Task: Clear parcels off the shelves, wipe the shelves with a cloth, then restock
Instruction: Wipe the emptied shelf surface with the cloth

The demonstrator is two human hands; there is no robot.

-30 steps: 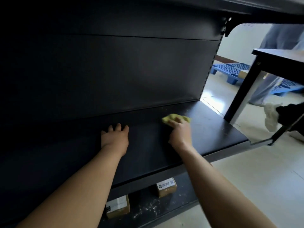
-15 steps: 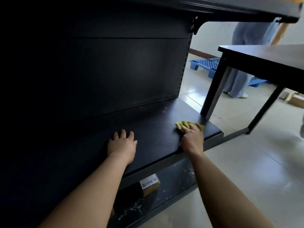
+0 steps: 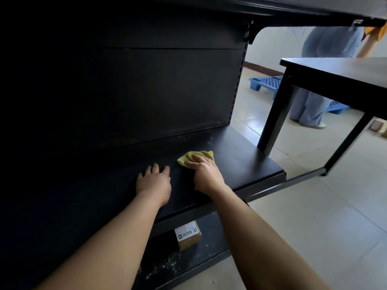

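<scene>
A yellow cloth [image 3: 189, 157] lies at centre frame on the dark shelf [image 3: 240, 162], pressed flat under the right hand [image 3: 206, 174], whose fingers are laid over it. The left hand [image 3: 154, 182] rests just beside it, palm down, fingers spread. At lower centre, a brown parcel [image 3: 188, 240] sits on the bottom shelf [image 3: 171, 262]; its white label [image 3: 186, 232] bears a QR code, and the print is too small to read.
</scene>
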